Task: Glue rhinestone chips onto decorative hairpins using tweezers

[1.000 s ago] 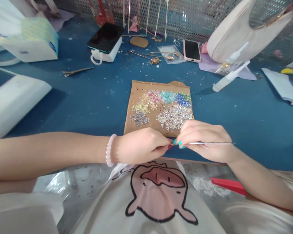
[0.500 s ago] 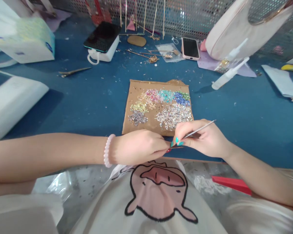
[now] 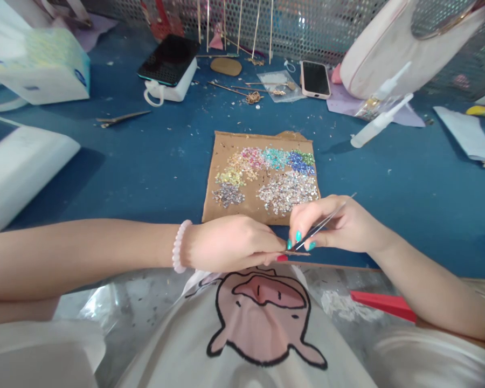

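While forearms (image 3: 105, 250) (image 3: 424, 291) angle inward — both hands (image 3: 234, 243) (image 3: 339, 223) pinch.

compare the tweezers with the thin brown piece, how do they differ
Pose: the tweezers slant up toward the right, while the thin brown piece is nearly level.
Look: the tweezers are dark and silvery, the thin brown piece a plain brown.
Hold: the tweezers are in the right hand, the thin brown piece in the left hand.
Both are slim and held by fingers, in front of the cardboard.
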The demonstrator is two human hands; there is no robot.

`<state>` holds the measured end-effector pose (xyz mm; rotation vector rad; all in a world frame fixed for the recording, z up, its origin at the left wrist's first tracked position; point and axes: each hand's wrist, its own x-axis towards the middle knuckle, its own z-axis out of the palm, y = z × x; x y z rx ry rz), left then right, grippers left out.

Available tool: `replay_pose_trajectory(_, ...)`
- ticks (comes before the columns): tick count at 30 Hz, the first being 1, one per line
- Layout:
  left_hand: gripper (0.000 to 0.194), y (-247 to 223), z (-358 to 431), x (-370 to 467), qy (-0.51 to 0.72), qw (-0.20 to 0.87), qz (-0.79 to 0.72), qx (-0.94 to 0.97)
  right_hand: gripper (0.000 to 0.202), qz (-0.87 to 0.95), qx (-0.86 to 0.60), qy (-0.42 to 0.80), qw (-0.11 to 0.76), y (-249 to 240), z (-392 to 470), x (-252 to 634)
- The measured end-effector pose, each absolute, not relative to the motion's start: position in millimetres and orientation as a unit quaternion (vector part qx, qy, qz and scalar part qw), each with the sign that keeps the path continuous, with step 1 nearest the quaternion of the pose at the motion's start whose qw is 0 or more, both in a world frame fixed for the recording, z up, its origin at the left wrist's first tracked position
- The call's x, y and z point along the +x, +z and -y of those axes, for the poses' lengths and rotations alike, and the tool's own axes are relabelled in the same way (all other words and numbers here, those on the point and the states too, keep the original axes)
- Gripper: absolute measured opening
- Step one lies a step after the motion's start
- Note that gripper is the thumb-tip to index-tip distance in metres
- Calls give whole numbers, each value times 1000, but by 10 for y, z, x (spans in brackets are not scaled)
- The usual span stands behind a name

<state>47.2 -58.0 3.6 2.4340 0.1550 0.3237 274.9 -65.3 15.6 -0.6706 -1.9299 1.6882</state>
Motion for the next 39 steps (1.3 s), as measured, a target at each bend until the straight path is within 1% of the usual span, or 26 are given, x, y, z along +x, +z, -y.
replay_pose_trajectory(2, 22, 45, 577, 472, 117, 334, -62, 933, 14, 723, -236, 605, 235, 165, 651, 2748)
replay_pose_trajectory(5, 21, 52, 579, 474, 113, 341, -66, 931, 11, 768, -236, 551, 226, 188, 661, 2738)
replay_pose_trajectory(12, 25, 42, 564, 493, 99, 387, -88, 913, 8, 836, -215, 447, 233, 241, 713, 2725)
replay_pose_trajectory(19, 25, 53, 548, 499, 76, 437, -118, 888, 6, 851, -192, 405, 273, 232, 745, 2704)
replay_pose_trajectory(23, 24, 70, 541, 505, 66, 468, -120, 873, 10, 864, -170, 374, 293, 254, 753, 2678)
replay_pose_trajectory(28, 25, 91, 533, 505, 57, 493, -113, 861, 13, 885, -147, 332, 290, 298, 785, 2681)
replay_pose_trajectory(32, 25, 105, 527, 501, 54, 508, -99, 854, 14, 886, -132, 332, 296, 305, 787, 2682)
replay_pose_trajectory(39, 23, 99, 530, 495, 60, 502, -76, 860, 16, 859, -127, 401, 293, 282, 777, 2677)
